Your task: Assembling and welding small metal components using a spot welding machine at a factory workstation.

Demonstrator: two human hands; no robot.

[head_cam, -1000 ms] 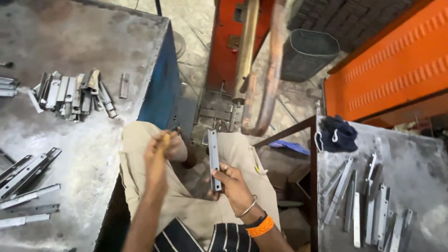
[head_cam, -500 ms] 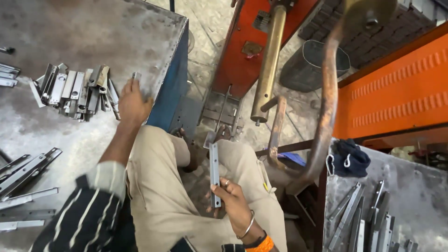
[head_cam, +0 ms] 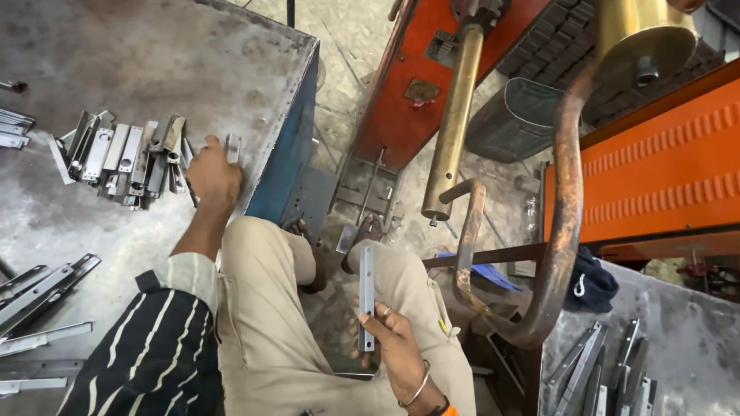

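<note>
The person's left hand rests on the grey metal tabletop close to its right edge, fingers curled down against a small flat metal piece; whether they actually pinch it cannot be told. Just left of that hand lies a loose heap of short metal brackets, and more long strips lie toward the tabletop's near left corner. The far half of this tabletop is bare, scuffed steel.

The right hand is held over the lap, well apart from either table, its fingers clamped round the lower end of a narrow flat metal strip that stands upright. Between the blue side of the left table and the second table at the right, the gap is narrow and filled by the person's knees. A brass-coloured rod hangs down from the orange machine just beyond the strip, and a rusty curved pipe sweeps close on its right. The floor below is dusty concrete. A dark cloth lies on the right table's far corner, with more strips near its left edge.
</note>
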